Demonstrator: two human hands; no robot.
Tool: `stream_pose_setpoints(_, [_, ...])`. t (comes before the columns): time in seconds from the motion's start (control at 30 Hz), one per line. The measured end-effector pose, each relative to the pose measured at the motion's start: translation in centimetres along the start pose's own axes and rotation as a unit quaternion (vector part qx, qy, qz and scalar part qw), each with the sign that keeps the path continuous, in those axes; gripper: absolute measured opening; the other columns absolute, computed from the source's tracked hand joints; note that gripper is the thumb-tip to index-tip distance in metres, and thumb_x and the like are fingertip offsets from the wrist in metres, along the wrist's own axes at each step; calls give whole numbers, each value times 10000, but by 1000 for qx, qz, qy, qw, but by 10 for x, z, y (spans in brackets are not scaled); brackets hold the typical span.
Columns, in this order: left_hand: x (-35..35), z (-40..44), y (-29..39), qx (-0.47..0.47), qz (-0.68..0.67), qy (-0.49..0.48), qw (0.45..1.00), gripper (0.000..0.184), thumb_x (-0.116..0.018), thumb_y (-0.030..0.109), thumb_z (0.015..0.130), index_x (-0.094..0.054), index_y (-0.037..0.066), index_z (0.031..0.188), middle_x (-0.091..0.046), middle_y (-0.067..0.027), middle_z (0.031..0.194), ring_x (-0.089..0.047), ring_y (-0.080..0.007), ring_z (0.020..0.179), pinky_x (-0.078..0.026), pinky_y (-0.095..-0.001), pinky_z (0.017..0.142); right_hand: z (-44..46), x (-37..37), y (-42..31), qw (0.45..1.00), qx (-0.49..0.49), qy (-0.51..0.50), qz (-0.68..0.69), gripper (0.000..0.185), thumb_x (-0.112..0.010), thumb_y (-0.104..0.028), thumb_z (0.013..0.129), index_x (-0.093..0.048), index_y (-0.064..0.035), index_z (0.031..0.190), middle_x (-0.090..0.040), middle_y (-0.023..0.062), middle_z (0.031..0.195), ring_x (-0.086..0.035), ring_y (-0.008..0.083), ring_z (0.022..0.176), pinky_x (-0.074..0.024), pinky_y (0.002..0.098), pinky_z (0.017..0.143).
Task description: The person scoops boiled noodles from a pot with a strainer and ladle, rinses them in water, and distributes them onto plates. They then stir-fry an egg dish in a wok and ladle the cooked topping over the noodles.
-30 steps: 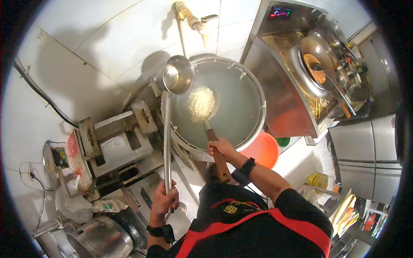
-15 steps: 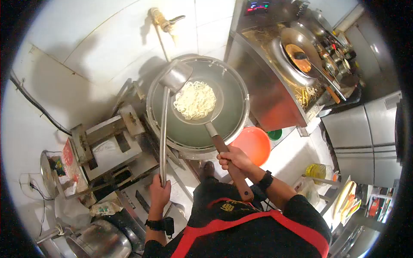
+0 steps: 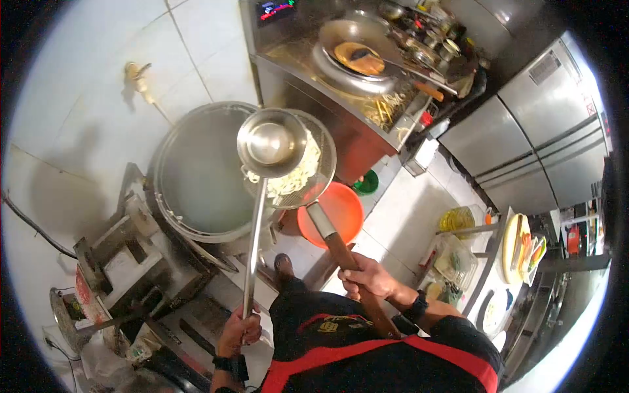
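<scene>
Within left fingers (image 3: 251,325), seemingly, ladle handle (image 3: 256,240)

Tap (image 3: 136,75) on white tile wall (image 3: 209,39). Black cord (image 3: 37,227) lower down on same wall, over by left edge. Small screen (image 3: 275,9) with bright lights at top. Bunch of jars (image 3: 451,49) near top right. Big silver fridge (image 3: 524,131) at right. Orange tub (image 3: 347,219) down low, small green tub (image 3: 367,182) just beside. Jug of yellow stuff (image 3: 455,220) farther right, past pale floor tiles (image 3: 396,239).
</scene>
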State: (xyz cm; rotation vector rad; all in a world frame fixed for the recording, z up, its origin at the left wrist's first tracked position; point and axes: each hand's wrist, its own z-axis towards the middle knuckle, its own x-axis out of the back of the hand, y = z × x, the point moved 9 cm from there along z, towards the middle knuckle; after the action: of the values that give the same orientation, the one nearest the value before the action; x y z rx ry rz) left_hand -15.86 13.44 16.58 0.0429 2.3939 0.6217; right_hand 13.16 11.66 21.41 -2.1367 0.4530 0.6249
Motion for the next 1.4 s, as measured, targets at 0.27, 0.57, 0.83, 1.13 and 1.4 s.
stream_pose_setpoints(0.27, [-37,50,-112,109,-29,-57,992,153,-577,160,923,-506,85,1035,-350,54,532,-340,-52,367,-284,-244,373,-40,120,85,979,-31,187,-78,210,-539,-83,901,-408,9,1039,-533,58,629,-551,165,510,-468,292,493])
stream_pose_setpoints(0.57, [0,78,-191,185,-74,-24,980,92,-537,139,937,-490,99,1004,-347,51,525,-328,-46,370,-294,-257,375,145,308,278,944,-34,258,204,118,-587,-91,854,-525,-8,797,-549,81,652,-572,200,568,-493,321,545])
stream_pose_setpoints(0.83, [40,60,-203,259,68,96,959,126,-539,133,930,-474,104,1033,-339,44,533,-332,-64,383,-293,-256,392,231,348,303,908,38,148,-390,173,-583,-177,840,-588,-5,859,-620,143,766,-621,248,683,-502,377,583])
stream_pose_setpoints(1.13, [28,64,-202,236,39,117,964,81,-547,124,931,-488,103,983,-344,43,542,-335,-69,377,-311,-257,399,294,442,423,690,-107,-26,-715,158,-647,-98,746,-720,-108,886,-709,75,854,-686,221,808,-549,356,676])
stream_pose_setpoints(1.4, [20,71,-190,216,95,150,960,77,-550,112,930,-484,87,961,-367,35,533,-352,-72,371,-297,-245,376,298,460,429,868,98,122,-470,119,-582,-134,852,-605,-43,779,-610,119,683,-615,283,611,-486,438,499])
